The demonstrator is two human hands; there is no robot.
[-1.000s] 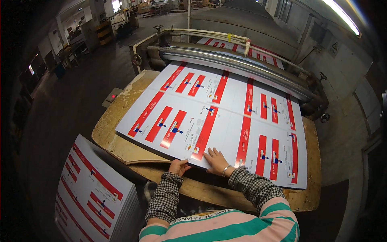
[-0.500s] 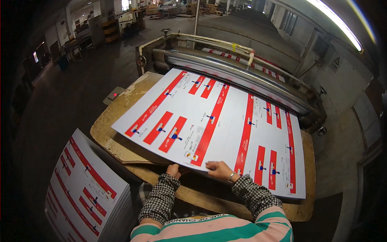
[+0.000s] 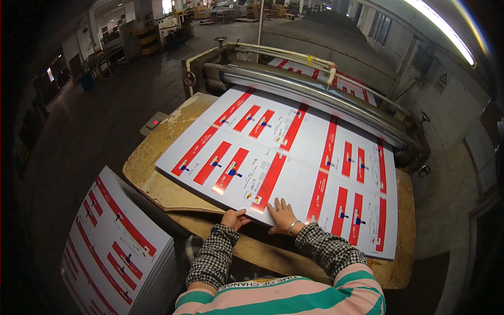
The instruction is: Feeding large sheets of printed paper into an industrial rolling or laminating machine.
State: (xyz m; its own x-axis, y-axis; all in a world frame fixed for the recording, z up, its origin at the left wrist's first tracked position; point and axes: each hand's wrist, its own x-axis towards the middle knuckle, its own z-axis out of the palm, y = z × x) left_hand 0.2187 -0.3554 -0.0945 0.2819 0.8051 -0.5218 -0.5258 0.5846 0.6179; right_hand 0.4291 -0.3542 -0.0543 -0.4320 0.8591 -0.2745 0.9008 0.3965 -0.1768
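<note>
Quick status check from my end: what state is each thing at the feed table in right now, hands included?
Printed sheet: flat on the table, far edge at the roller.
Left hand: fingers on the sheet's near edge.
Right hand: palm down, fingers spread on the sheet.
Steel roller: spinning or stopped, cannot tell.
Sheet stack: squared up, lower left.
Wooden table: worn, top chipped.

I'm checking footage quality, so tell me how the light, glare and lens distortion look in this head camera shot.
Head view: the ceiling strip light blows out at upper right; the steel roller carries a bright glare line; the printed sheet is evenly lit and sharp, as are the left hand and right hand; the table's straight edges bow from the fisheye; the corners fall to black.
</note>
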